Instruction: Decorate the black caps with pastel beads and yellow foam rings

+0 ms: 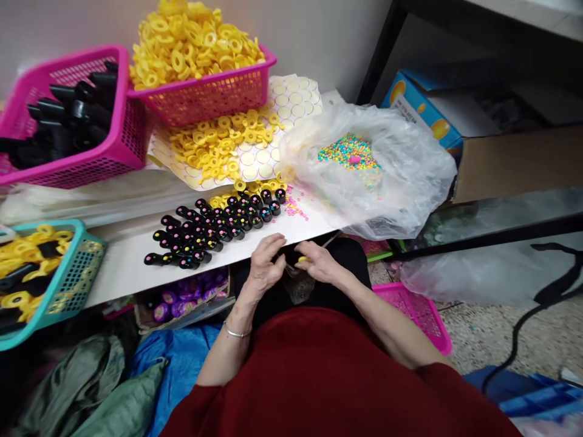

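Note:
Both my hands are over my lap, just off the front edge of the white table (113, 280). My left hand (266, 265) is closed with curled fingers; what it holds, if anything, blends into the dark background. My right hand (321, 264) pinches a small yellow piece (302, 259), mostly hidden by the fingers. Ahead and to the left, several short black tubes (200, 227) stand in rows, with coloured beads showing at their tops. Behind them lie loose yellow ring-shaped plastic parts (214, 145) on a sheet of round stickers (291, 103). Pink bits (296, 206) are scattered beside the tubes.
A clear plastic bag (401, 176) of coloured beads (348, 152) lies at the right. Pink baskets hold black tubes (77, 115) and yellow parts (195, 48). A teal basket (68, 291) stands left. Cardboard boxes (514, 164) fill the right shelf; a pink basket (421, 315) sits below.

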